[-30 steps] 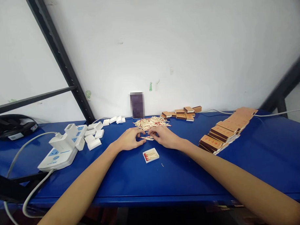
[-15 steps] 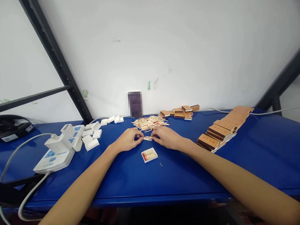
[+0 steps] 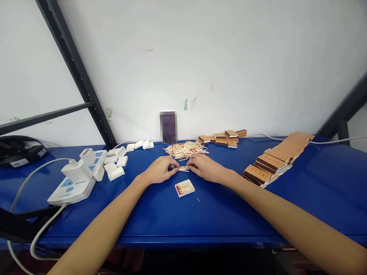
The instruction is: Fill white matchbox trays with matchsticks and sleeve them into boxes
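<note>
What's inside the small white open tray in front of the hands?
The small white open tray holds wooden matches lying flat, red heads toward its left end. What lies beneath that top layer is covered.

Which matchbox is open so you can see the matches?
The white tray just below the two hands, with red match heads showing. The brown boxes at the back and right are shut.

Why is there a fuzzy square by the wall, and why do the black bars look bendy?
In the head view, the dark upright thing at the wall is blotted out in blocks, so nothing on it can be read. The black bars lean and spread because the wide lens stretches the edges. Soft light shines on the blue table. Both hands, left and right, look sharp.
</note>
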Demonstrator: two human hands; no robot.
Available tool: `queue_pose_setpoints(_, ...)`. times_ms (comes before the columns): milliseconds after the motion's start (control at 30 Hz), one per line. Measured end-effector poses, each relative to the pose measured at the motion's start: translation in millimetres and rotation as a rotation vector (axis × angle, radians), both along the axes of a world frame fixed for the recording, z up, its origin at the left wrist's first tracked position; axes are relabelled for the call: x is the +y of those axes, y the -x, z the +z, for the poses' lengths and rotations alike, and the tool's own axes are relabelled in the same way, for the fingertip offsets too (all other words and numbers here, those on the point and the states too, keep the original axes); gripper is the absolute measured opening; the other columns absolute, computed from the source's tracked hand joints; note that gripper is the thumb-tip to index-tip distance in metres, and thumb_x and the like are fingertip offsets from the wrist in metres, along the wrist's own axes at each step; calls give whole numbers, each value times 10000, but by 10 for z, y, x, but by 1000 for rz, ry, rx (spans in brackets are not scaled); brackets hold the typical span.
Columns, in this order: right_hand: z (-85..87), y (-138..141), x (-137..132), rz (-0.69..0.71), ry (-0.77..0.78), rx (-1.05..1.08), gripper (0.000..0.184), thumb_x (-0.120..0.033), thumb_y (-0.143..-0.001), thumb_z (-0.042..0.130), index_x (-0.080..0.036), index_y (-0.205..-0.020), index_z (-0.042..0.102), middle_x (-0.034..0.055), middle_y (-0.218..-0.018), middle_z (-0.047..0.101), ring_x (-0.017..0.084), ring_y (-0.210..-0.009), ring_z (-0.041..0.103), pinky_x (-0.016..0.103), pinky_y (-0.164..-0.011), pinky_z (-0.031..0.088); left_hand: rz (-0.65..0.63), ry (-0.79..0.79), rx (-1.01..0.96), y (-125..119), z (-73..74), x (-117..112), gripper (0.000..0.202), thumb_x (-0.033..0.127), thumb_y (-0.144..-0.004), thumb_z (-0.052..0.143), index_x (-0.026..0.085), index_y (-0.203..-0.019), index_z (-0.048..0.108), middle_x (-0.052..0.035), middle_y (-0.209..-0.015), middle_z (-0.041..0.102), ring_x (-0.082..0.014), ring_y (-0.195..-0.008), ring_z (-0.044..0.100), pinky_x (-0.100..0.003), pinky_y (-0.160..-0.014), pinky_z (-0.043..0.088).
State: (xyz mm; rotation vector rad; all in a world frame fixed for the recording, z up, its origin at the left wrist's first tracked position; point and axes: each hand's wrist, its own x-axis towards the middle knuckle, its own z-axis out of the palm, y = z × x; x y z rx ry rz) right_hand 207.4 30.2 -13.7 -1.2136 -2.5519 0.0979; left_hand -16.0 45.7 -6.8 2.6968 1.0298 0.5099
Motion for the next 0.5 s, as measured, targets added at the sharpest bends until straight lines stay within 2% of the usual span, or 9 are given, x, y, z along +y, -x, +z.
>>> queue_pose_setpoints(267, 24, 44, -42, -9, 1, -22, 255, -134, -930, 470, -143, -868, 717, 103, -907, 634, 180, -821, 576, 278, -742, 400, -10, -12, 15, 10, -6, 6, 237, 310, -904, 527, 222, -1002, 724, -42, -845, 605, -158, -744, 550, -269, -672, 413)
queue_pose_setpoints(500, -16, 107, -70, 40, 0, 42, 258, -152, -944, 463, -131, -980, 717, 103, -909, 618, 184, -829, 566, 293, -751, 416, -39, 2, -52, -15, -27, -7, 245, 283, -892, 544, 209, -1073, 692, -15, -808, 637, -139, -700, 552, -257, -665, 402)
